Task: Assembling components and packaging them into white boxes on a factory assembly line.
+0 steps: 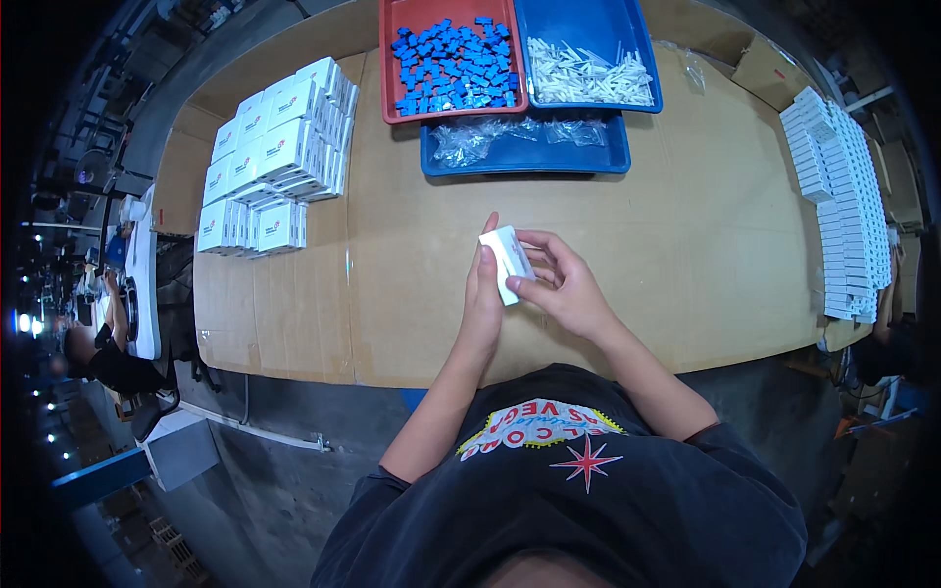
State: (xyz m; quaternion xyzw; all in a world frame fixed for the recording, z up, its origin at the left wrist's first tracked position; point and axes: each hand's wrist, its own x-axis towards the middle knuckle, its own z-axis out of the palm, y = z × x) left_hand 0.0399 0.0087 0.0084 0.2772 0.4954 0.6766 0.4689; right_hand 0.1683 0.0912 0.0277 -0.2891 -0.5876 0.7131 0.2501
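A small white box (505,265) is held between my two hands above the middle of the cardboard-covered table (421,323). My left hand (480,291) grips it along its left side, thumb lying on the near face. From the right, my right hand (567,286) pinches the box, with its thumb at the lower corner and the fingers curled behind the edge. Whether the box is closed at its ends, I cannot tell. Beyond my hands lies a blue tray (529,167) with clear plastic bags in it.
At the back, a red tray (388,59) holds small blue parts and a blue tray (642,29) holds white sticks. Stacked white boxes (265,147) stand at the left. More white boxes (838,211) line the right edge. Another person (113,343) sits far left.
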